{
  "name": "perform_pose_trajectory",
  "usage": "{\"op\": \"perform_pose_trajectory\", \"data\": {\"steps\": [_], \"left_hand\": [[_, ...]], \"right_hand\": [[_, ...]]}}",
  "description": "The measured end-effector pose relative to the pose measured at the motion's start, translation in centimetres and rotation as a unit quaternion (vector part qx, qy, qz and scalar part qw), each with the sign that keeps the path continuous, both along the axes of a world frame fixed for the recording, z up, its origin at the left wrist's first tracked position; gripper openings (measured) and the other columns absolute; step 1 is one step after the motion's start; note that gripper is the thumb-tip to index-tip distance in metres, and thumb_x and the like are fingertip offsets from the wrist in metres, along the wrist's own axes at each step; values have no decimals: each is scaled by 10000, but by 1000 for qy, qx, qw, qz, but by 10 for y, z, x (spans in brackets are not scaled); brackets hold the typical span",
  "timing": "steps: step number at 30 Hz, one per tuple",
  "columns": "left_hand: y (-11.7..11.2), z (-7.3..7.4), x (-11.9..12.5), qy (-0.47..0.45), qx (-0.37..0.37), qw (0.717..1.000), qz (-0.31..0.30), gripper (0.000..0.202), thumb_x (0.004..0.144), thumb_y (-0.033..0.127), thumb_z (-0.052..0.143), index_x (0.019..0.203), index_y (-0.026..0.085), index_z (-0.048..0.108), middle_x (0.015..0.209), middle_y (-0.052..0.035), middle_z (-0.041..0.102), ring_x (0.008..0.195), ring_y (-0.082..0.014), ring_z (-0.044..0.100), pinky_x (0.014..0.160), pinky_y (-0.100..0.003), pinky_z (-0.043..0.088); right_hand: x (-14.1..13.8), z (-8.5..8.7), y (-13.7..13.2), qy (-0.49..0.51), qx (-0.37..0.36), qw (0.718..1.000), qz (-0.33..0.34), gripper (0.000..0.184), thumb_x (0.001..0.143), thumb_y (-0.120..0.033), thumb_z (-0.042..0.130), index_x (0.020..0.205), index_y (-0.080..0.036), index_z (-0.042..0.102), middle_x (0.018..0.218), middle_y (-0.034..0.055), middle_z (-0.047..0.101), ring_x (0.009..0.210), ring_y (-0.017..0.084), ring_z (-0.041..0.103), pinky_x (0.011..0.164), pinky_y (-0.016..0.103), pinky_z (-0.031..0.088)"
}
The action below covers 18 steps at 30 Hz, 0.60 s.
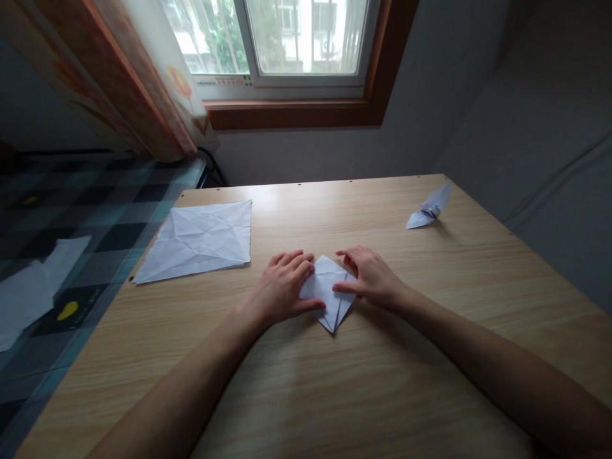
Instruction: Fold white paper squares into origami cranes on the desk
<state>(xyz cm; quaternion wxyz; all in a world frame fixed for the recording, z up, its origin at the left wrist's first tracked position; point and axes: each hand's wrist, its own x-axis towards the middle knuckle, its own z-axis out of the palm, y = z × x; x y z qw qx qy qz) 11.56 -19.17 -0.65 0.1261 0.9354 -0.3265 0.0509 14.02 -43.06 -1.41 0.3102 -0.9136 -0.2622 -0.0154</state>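
A small white sheet of folded paper (329, 280) lies on the table in front of me, diamond-shaped, with one point towards me and layered flaps with a crease line down its lower right. My left hand (287, 284) rests flat over its left side, fingers stretched forward and thumb across the lower left edge. At the right corner, my right hand (370, 277) has its thumb on top of the paper and its fingers curled; the corner's underside is hidden. The right index fingertip stands apart from the paper, near its top point.
Creased, unfolded white paper (205, 236) lies at the table's (287, 395) far left. A folded paper bird-like figure (430, 209) stands at the far right. Beside the table on the left, more white paper (38, 287) lies on a checked cloth (115, 191). Behind are a window (306, 38) and curtain (138, 76).
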Motion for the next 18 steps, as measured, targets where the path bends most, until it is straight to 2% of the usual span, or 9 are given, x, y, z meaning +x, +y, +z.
{"op": "perform_pose_trajectory", "data": {"steps": [4,8,11,14,16,18], "left_hand": [[-1,0,-1,-5,-7,1000,10,623,718,720,629,1040,190,577,1332,-128,574,1280,-339,465,1053,-475,333],[-2,-2,0,-1,-30,999,27,657,654,712,694,1038,195,563,1296,-118,586,1272,-337,467,1051,-469,341],[-1,-5,2,-1,-41,998,41,748,632,698,720,1160,200,540,1320,-122,570,1296,-348,443,1059,-478,334],[1,-6,3,2,-50,998,36,806,671,666,714,1285,190,498,1345,-134,559,1302,-354,439,1062,-498,333],[2,-6,3,8,-71,997,27,694,744,595,691,1282,191,521,1310,-124,592,1280,-339,466,1051,-505,347],[4,-5,4,12,-107,994,20,486,815,485,659,1203,202,589,1230,-100,646,1219,-307,524,1024,-496,378]], "right_hand": [[-6,8,8,63,-34,997,-22,450,661,-354,846,1020,-182,636,830,20,631,800,206,578,734,315,409],[-8,12,10,108,-31,992,-65,367,643,-334,846,892,-186,622,741,-11,605,701,172,547,644,275,362],[-8,10,10,87,-10,994,-59,279,644,-261,831,744,-185,581,765,-5,591,715,167,531,642,274,354],[-8,5,10,83,51,995,-30,198,706,-189,757,696,-184,560,759,-3,583,722,168,540,661,286,385],[-7,1,10,72,121,990,-21,137,726,-158,716,731,-185,582,855,24,600,824,190,574,723,308,432],[-6,-2,10,35,188,981,-25,118,725,-160,711,764,-188,603,1014,62,587,996,225,572,830,353,457]]}}
